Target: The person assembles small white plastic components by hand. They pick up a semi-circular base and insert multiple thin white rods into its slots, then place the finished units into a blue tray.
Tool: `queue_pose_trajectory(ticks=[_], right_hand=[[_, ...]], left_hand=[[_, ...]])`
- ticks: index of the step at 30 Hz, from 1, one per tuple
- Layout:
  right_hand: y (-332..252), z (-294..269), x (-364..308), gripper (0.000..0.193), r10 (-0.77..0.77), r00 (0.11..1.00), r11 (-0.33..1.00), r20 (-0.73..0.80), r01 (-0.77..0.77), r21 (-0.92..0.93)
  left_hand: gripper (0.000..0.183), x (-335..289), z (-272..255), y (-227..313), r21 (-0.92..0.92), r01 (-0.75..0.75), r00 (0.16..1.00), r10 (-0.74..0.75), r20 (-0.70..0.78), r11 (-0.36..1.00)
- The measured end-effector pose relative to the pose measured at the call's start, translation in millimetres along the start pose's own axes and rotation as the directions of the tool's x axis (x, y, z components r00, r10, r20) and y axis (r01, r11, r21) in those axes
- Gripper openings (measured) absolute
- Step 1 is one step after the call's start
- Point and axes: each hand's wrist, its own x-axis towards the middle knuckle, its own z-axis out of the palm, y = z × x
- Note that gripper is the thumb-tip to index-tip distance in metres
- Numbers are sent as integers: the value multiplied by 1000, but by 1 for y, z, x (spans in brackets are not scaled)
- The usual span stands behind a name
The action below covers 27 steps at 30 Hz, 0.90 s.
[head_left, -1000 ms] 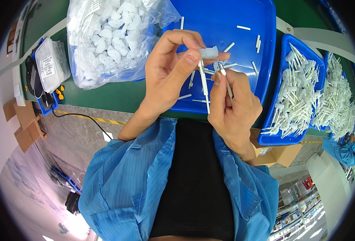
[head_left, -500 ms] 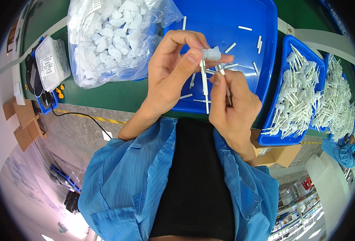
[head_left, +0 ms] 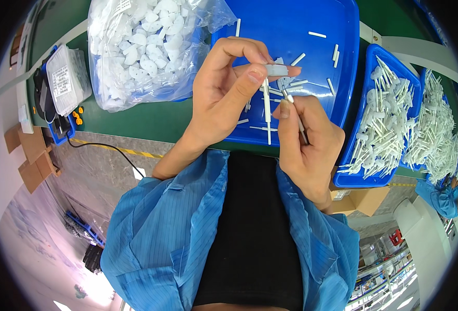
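Observation:
My left hand (head_left: pixel 221 90) is closed in a pinch on a translucent white plastic piece (head_left: pixel 276 70). A thin white rod (head_left: pixel 267 111) hangs down from that piece, stepping to a narrower lower end. My right hand (head_left: pixel 312 137) grips a slim pen-like tool (head_left: pixel 300 124) with a bright metal tip and a dark rear end; its exact kind is unclear. The tip points up and left, just below the plastic piece and apart from the rod. Both hands are over the near part of a blue tray (head_left: pixel 291 20), where several loose white rods (head_left: pixel 317 34) lie scattered.
A clear bag (head_left: pixel 148 52) full of white plastic pieces stands left of the tray. To the right, blue trays (head_left: pixel 364 179) hold heaps of rods with pieces attached. A lidded clear box (head_left: pixel 63 83) and small orange parts (head_left: pixel 77 116) sit at the green table's left end.
My right hand has drawn slightly right and down, taking the tool away from the piece. In my left hand the plastic piece has turned a little, and its rod has shifted slightly right.

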Motion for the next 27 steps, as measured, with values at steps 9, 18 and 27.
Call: queue_pose_trajectory(ticks=[9,18,27], right_hand=[[-7,-6,2,6,162,983,986,81,-165,23],[8,-7,10,6,-53,995,981,79,37,190],[40,-4,8,10,-48,884,431,464,-401,808]], left_hand=[[22,-2,-2,-2,55,-72,996,69,56,996],[33,1,-10,5,177,-182,975,154,162,967],[21,2,-9,31,380,-223,971,171,164,898]])
